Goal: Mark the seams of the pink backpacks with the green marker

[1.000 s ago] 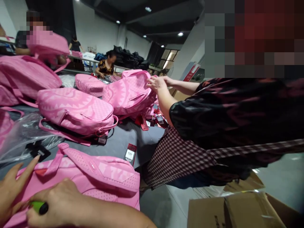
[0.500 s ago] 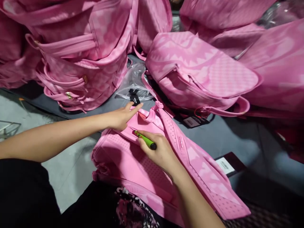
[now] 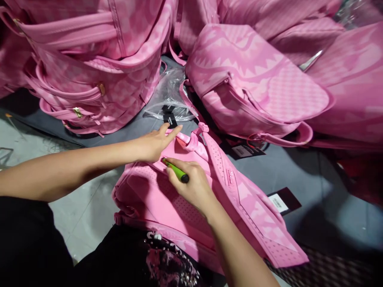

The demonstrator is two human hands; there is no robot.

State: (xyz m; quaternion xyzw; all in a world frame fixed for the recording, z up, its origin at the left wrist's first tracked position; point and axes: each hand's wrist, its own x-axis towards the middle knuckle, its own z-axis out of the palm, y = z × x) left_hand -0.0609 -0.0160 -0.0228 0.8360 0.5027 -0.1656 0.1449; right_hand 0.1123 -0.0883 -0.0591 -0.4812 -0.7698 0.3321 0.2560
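Evidently mid-step on the top edge of the pink backpack [image 3: 143, 195], lying back panel up at the near edge of the grey table [image 3: 299, 171] and overhanging toward the dark clothing below. Grips a slim green tool [image 3: 176, 171], lighter or pen impossible to tell, in the right hand [image 3: 194, 187], fingers curled shut around it, black end outward, tip set against the seam just below the top handle [image 3: 191, 141]. Pins the fabric with the left hand [image 3: 152, 143], fingers stretched flat and holding nothing. Calls next, as a judgement, for keeping that seam taut and the tip steady. Shows perforated pink padding and a patterned shoulder strap [image 3: 239, 191] slanting right. Farther off, a black hang tag [image 3: 283, 201], a crumpled clear plastic bag [image 3: 170, 95], then heaped pink backpacks [image 3: 254, 87].
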